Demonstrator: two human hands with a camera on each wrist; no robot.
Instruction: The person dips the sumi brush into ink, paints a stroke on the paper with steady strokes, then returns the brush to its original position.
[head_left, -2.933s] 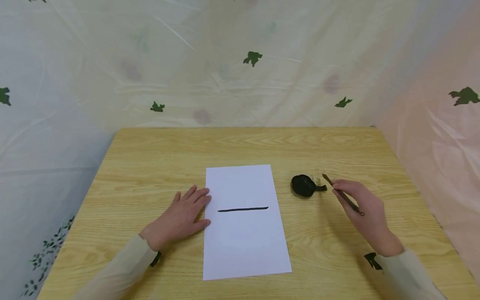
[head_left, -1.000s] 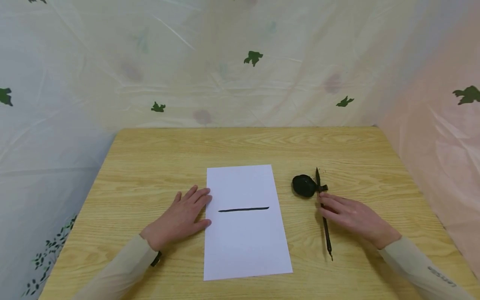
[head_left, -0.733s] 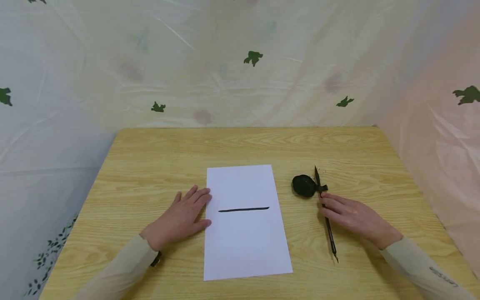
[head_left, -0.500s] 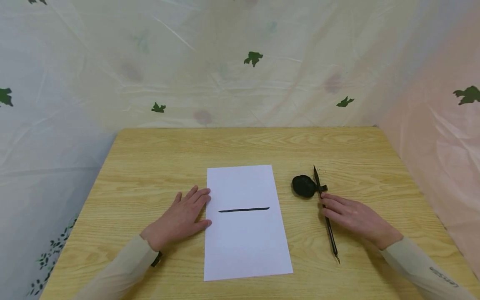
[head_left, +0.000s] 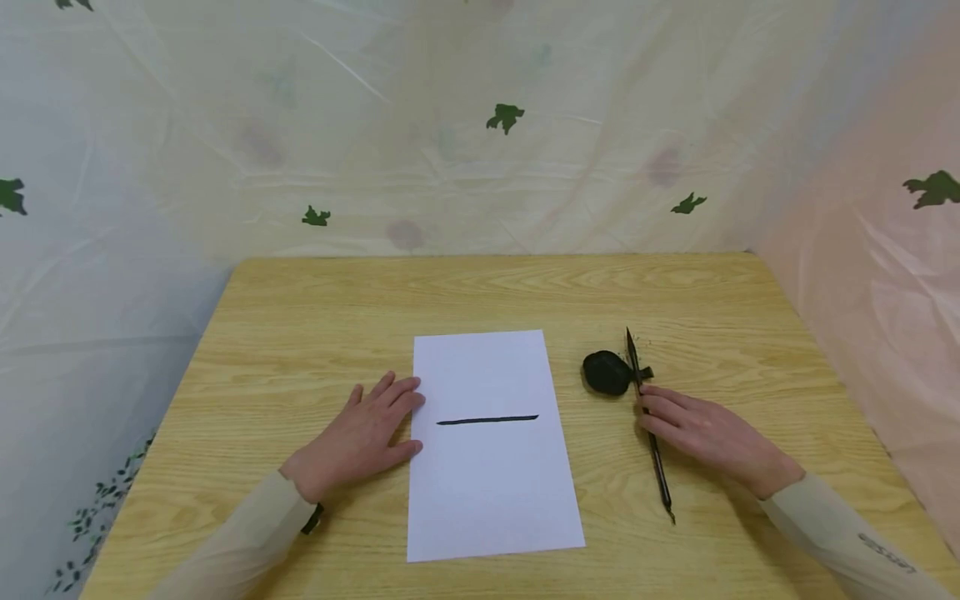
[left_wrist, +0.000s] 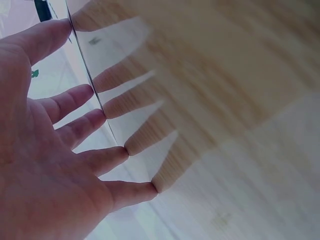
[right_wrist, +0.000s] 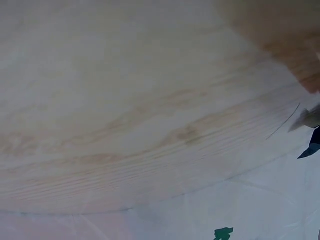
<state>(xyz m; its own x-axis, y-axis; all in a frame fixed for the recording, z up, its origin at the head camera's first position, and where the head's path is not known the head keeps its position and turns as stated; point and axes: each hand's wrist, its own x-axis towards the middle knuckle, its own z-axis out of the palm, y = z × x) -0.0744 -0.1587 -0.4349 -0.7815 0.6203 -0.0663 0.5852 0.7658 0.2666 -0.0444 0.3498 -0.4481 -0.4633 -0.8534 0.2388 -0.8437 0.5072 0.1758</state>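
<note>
On the wooden table (head_left: 322,308) lies a white sheet of paper (head_left: 491,492) with one black horizontal stroke (head_left: 487,420). My left hand (head_left: 360,437) is spread flat, its fingertips on the sheet's left edge; the left wrist view shows these fingers (left_wrist: 117,192) touching down. My right hand (head_left: 705,433) pinches a dark writing brush (head_left: 657,458) at mid-shaft. The brush lies across the handle of a small black ink dish (head_left: 606,372), bristles pointing away from me. In the right wrist view only the dark brush tip (right_wrist: 311,146) seems to show at the right edge.
Small dark specks mark the table just beyond the dish handle. A pale cloth (head_left: 450,150) with green leaf-like patches hangs behind the table and along both sides.
The right hand has brought the brush down from the air right of the dish onto its handle. Since then the brush has turned slightly. The left hand and the paper stay put.
</note>
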